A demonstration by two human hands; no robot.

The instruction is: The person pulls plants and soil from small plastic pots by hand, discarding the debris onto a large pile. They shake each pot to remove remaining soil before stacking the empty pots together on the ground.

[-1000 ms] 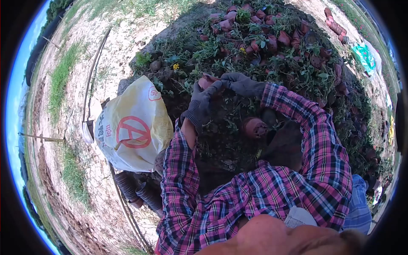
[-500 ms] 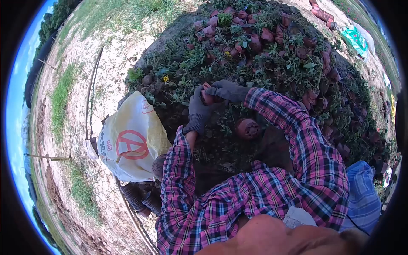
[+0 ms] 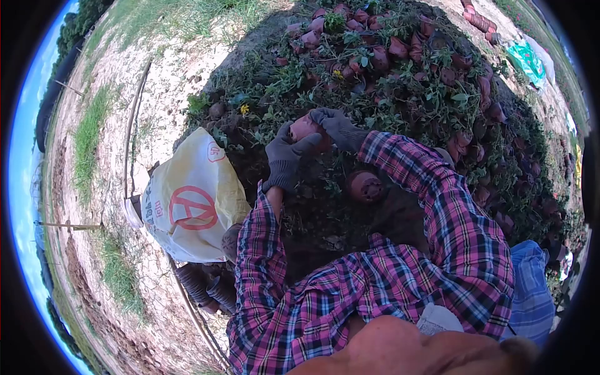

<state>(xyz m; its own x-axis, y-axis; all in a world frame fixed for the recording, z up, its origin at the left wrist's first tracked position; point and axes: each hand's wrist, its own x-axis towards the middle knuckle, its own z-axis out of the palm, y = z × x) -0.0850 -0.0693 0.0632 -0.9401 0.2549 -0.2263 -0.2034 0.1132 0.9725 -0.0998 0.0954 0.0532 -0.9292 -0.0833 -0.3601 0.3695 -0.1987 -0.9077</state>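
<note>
The pot, small and reddish-brown, sits between your two gloved hands above a mound of dark soil. Your left hand grips it from below and the side, thumb stretched against its wall. Your right hand closes over its top and far side, fingers curled around the rim. Both sleeves are plaid. Just beside your right forearm a second pot lies tipped on the soil, its mouth facing you. The mound is overgrown with leafy weeds and strewn with many more pots of the same colour, most lying on their sides. To your left, at the foot of the mound, a yellow-white sack with a red circular mark rests on the ground, and a stack of dark pots lies near it, close to your left elbow. Beyond is open air: dry, cracked earth with strips of grass, and a thin pipe running along it. A green bag lies at the far right. Compared with half a second ago, the pot is still held in both hands but sits slightly higher, more of its wall shows, and your left thumb is spread wider. The sack and second pot have not moved.
</note>
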